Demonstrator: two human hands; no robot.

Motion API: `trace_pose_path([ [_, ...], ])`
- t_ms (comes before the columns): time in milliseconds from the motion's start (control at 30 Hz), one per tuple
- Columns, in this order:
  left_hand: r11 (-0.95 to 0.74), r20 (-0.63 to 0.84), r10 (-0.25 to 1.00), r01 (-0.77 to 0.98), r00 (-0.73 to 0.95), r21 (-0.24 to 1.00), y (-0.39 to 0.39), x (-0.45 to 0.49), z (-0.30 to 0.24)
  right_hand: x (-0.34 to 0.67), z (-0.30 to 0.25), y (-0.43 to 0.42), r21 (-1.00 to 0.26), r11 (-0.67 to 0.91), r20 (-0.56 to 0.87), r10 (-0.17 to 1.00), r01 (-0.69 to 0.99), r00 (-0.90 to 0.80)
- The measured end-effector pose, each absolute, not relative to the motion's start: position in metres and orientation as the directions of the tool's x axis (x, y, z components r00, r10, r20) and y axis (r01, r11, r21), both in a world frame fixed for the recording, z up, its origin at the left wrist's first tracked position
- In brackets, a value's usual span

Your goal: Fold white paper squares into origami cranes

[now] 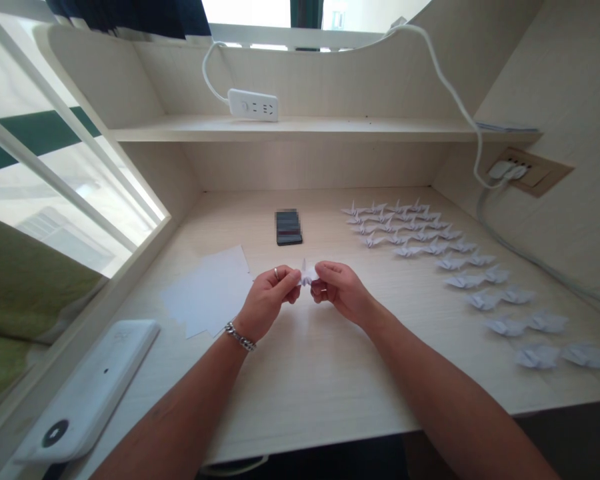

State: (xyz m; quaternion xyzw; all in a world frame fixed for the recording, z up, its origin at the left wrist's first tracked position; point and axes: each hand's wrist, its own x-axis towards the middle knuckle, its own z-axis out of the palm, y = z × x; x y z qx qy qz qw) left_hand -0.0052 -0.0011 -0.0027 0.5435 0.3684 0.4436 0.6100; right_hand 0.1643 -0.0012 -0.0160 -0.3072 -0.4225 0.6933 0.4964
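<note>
Over the middle of the wooden desk (300, 373) both hands pinch a small folded white paper figure (307, 273). My left hand (270, 298), with a ring and a metal bracelet, grips its left side. My right hand (340, 289) grips its right side, fingers curled. The figure is held a little above the desk surface. A loose stack of white paper sheets (207, 290) lies just left of my left hand.
Several finished white paper cranes (460, 280) stand in two rows across the right of the desk. A dark phone (289, 227) lies behind the hands. A white flat device (87, 390) sits front left. A power strip (253, 105) rests on the shelf; cables run down the right wall.
</note>
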Motion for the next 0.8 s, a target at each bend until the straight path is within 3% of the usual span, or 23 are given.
trace_pose_path([
  [467,0.242,-0.068,0.933,-0.475,0.355,0.846,-0.004,0.001,0.001,0.163,-0.015,0.001,-0.798,-0.202,-0.03,0.954,-0.568,-0.297],
  [667,0.193,-0.02,0.948,-0.525,0.317,0.829,-0.001,-0.007,0.008,0.167,-0.014,0.002,-0.782,-0.19,-0.033,0.964,-0.593,-0.265],
  [800,0.108,0.008,0.971,-0.465,0.241,0.879,0.003,-0.012,0.008,0.17,-0.015,0.004,-0.803,-0.16,-0.039,0.976,-0.574,-0.216],
])
